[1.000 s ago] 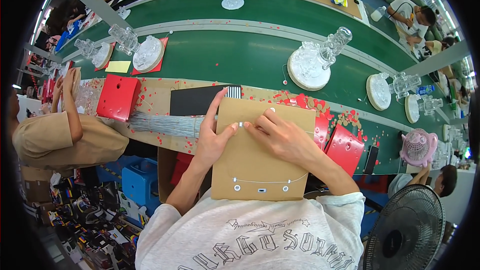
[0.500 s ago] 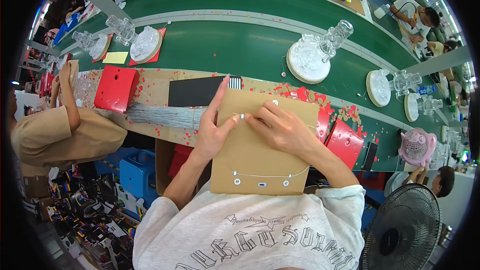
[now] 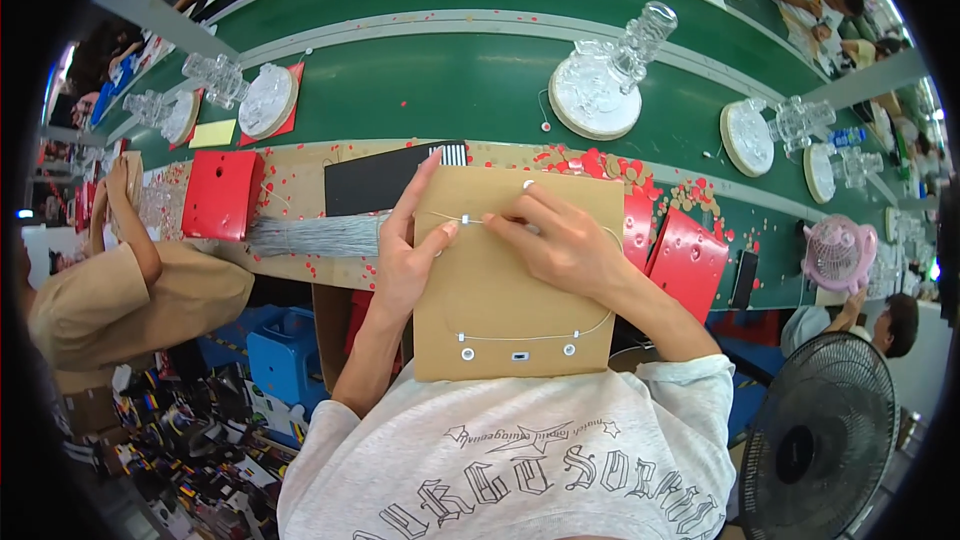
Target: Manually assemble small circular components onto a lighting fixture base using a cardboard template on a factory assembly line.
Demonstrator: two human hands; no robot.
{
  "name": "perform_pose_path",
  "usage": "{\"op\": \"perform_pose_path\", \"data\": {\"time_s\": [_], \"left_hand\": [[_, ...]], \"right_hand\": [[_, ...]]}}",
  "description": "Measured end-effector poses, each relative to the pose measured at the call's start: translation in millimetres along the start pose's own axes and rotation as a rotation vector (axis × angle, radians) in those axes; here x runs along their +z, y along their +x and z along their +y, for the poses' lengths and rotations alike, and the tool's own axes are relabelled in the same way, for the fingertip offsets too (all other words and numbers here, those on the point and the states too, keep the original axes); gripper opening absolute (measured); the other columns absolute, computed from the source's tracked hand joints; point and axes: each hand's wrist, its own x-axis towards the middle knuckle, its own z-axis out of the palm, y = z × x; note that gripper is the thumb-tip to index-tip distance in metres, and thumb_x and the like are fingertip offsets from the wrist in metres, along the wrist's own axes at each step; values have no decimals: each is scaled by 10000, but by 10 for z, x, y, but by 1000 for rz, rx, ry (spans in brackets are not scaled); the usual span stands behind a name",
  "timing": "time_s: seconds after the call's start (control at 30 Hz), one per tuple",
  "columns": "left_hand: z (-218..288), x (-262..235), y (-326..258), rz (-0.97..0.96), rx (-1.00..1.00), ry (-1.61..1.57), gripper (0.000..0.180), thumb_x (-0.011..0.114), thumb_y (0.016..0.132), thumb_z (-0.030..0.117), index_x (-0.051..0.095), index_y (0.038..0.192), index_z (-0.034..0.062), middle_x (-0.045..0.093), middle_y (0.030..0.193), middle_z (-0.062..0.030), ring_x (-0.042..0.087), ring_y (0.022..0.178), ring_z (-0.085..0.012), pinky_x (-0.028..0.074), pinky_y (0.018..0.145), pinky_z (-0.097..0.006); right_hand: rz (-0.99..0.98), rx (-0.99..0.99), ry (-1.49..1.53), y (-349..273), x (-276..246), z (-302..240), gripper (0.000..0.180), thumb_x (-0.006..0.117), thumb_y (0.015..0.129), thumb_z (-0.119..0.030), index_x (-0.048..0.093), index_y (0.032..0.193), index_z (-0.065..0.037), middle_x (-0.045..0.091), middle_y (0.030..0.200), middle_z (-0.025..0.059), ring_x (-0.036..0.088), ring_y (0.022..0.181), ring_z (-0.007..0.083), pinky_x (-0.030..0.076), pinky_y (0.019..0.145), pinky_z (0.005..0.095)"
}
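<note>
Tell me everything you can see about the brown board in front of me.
The brown board looks like flat, roughly square cardboard. Small white clips hold a thin pale cord looping along its right side. Two round white fittings flank a rectangular one near its lower edge, by the shirt. Your left hand and right hand touch its upper part.

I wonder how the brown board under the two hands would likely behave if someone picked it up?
The brown board would probably stay fairly stiff, since it looks flat with straight edges. Being broad and rectangular, it seems unlikely to roll. Its thin cord may flex or snag, as it curves between small white clips.
</note>
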Motion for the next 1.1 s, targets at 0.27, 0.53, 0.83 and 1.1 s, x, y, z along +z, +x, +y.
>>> {"op": "perform_pose_path", "data": {"time_s": [0.27, 0.53, 0.83, 1.1], "left_hand": [[112, -24, -21, -145, -31, 410, 489, 577, 956, 32, 570, 1442, 85, 570, 1430, -142, 578, 1241, -193, 431, 1068, -322], [203, 44, 18, 18, 589, 955, 125, 727, 825, -61, 749, 942, -24, 675, 1277, -196, 609, 1271, -362, 509, 1029, -435], [175, 93, 37, 11, 715, 1010, 87, 624, 868, -127, 615, 862, -41, 715, 897, -152, 742, 993, -339, 593, 825, -411], [10, -10, -70, 70, 812, 831, 103, 551, 997, -11, 553, 899, -43, 657, 976, -196, 740, 929, -363, 595, 823, -415]], "right_hand": [[51, 39, -52, -63, -48, -17, 380, 745, 749, -64, 695, 1123, -26, 613, 1040, 81, 629, 968, 234, 570, 703, 329], [560, 759, -116, -1068, -115, -535, 466, 898, 671, -66, 733, 1100, 13, 685, 1197, 142, 684, 979, 269, 576, 817, 356], [720, 913, -14, -1164, 3, -754, 379, 841, 728, -9, 750, 1095, 27, 651, 1308, 184, 698, 1031, 286, 565, 885, 361], [457, 741, -46, -1154, -109, -709, 450, 845, 715, -93, 747, 1151, -38, 605, 1363, 150, 593, 1122, 316, 537, 906, 372]]}}
